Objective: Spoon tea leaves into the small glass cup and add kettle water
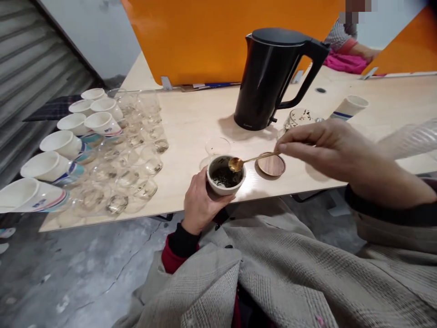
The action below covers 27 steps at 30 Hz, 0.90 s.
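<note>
Cup (pixel 226 175) beside lid (pixel 271 164), kettle (pixel 269 77) behind

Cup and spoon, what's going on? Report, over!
Left hand gripping the white cup, dark tea leaves inside. Right hand pinching the gold spoon, bowl over the cup's rim. Wooden lid beside the cup, black kettle behind.

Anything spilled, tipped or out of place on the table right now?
Nothing looks spilled. The paper cups at the table's left edge only appear tipped, likely from lens distortion. The left hand holds the small cup of dark leaves level; the right hand holds the gold spoon over it. The wooden lid lies flat beside it.
</note>
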Available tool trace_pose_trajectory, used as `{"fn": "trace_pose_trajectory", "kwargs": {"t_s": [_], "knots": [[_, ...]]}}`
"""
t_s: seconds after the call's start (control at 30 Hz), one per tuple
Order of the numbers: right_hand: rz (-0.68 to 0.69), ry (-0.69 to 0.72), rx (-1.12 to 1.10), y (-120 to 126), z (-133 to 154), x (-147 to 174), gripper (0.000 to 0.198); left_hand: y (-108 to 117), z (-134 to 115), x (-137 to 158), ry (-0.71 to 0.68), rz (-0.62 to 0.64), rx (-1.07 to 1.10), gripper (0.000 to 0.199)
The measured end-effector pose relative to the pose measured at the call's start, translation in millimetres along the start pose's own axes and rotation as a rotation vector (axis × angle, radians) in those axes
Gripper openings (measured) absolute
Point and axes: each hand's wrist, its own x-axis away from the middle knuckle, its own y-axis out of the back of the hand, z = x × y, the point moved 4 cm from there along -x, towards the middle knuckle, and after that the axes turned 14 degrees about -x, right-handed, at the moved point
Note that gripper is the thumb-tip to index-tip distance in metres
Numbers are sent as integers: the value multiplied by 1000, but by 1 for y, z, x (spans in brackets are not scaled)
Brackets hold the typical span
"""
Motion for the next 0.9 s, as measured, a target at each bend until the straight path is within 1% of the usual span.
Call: {"fn": "trace_pose_trajectory", "kwargs": {"t_s": [0.1, 0.17, 0.3, 0.43, 0.57, 0.73, 0.83, 0.9], "knots": [[112, 105, 93, -27, -2, -7, 28, 0, -1, 1, -16, -20, -6, 97], [167, 139, 164, -42, -3, -10, 27, 1, -2, 1, -26, -28, -14, 96], [232, 186, 314, -62, -3, -12, 27, 3, -3, 1, -12, -6, -29, 97], [241, 232, 414, -67, 3, -12, 29, 3, -2, 0, 4, 16, -24, 97], [283, 275, 441, -71, 10, -13, 31, 4, -2, 0, 8, 25, -10, 96], [343, 248, 501, -80, 18, -13, 30, 4, -2, 1, 10, 21, 2, 95], [398, 231, 471, -83, 19, -12, 28, 4, -2, 2, 5, 27, 8, 96], [402, 229, 388, -81, 16, -13, 29, 4, -3, 2, -6, 25, 7, 97]]}}
